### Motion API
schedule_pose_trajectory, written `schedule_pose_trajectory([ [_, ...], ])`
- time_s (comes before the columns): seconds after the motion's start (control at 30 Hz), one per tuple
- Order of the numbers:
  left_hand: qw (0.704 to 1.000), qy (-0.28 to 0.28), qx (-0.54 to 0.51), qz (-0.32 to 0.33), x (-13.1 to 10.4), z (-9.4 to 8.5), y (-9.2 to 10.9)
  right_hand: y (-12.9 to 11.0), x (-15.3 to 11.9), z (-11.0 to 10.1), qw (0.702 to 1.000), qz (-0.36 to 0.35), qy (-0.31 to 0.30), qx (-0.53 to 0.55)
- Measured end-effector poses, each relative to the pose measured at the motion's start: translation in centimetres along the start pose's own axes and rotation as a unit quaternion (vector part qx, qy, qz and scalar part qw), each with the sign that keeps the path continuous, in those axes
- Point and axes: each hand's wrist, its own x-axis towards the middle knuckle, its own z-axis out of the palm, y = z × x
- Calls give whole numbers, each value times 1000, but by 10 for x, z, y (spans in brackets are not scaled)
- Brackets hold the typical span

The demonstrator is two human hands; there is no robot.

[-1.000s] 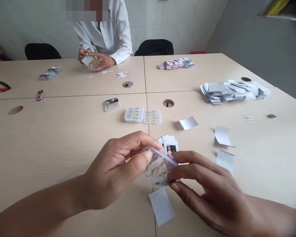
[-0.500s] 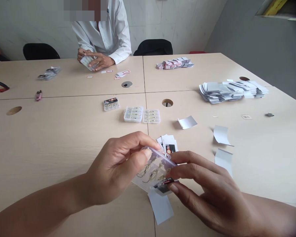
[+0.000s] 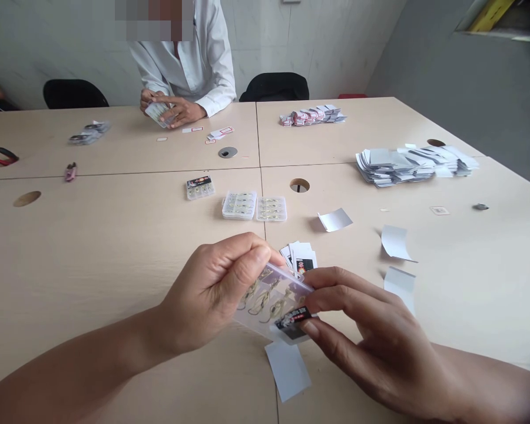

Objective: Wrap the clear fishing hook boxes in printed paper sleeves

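A clear plastic box [image 3: 258,315] of fishing hooks is held up above the table, tilted, between my two hands. My left hand [image 3: 218,285] pinches its upper left edge between thumb and fingers. At its right end my right hand [image 3: 362,330] grips it, the thumb by a black printed label [image 3: 294,323] at the lower corner. Several hooks with pale cords show through the plastic. Fingertips hide part of the box's right side. Just beyond it lie fanned black-and-white printed cards [image 3: 302,256]; a blank paper piece [image 3: 288,368] lies below it.
Further off stand a stack of hook boxes [image 3: 239,205], a single box [image 3: 271,208] and a labelled box [image 3: 200,187]. Curled papers [image 3: 397,242] and a large card pile [image 3: 415,165] lie right. Across the table a person in a white shirt [image 3: 188,70] holds a similar box.
My left thumb has moved up to the box's top edge, uncovering more hooks. The box has tilted slightly, and its black label shows more fully. The right hand keeps its grip.
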Motion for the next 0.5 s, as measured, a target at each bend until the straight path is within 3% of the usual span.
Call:
schedule_pose_trajectory([
  [0.13, 997, -5, -66, -44, 1, -1, 1, -1, 3, -1, 1000, 14, 12, 15],
  [0.37, 999, 26, -16, 26, 0, 0, 5, 0, 4, -1, 999, 18, 25, 17],
  [0.5, 999, 40, -6, 24, 1, 2, 3, 1, 4, 0, 1000, 19, 22, 13],
])
